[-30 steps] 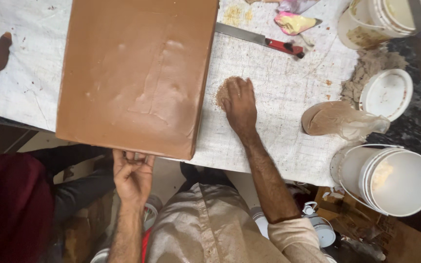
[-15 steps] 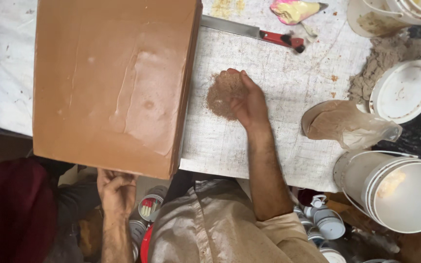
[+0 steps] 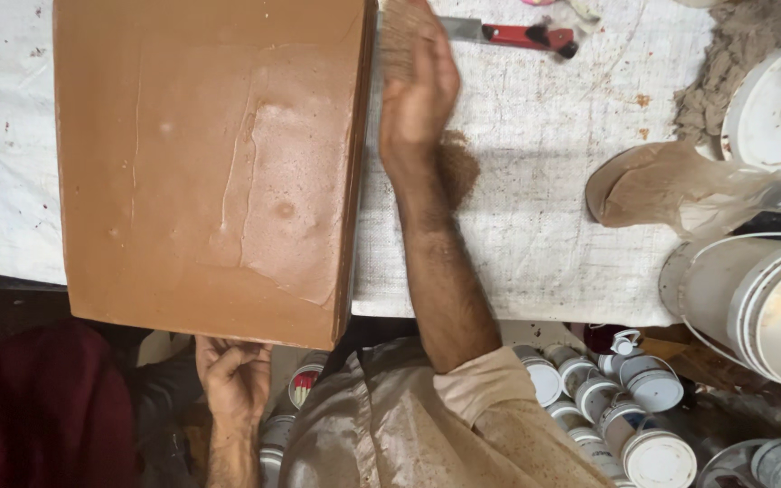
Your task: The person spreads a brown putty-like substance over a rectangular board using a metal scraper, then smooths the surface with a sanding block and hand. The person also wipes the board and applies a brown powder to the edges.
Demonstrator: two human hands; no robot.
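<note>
The left hand [image 3: 232, 380] curls its grip around the near edge of the big brown clay slab [image 3: 210, 163], which lies flat on the cloth-covered worktop [image 3: 535, 226]. The right hand [image 3: 416, 90] is open and flat, edge against the slab's right side, holding nothing. Brown powder [image 3: 458, 167] lies beside its wrist; a red-handled knife [image 3: 512, 34] lies beyond.

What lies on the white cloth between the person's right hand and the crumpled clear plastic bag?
In the head view, only a small patch of brown powder beside the right hand; bare cloth up to the bag.
</note>
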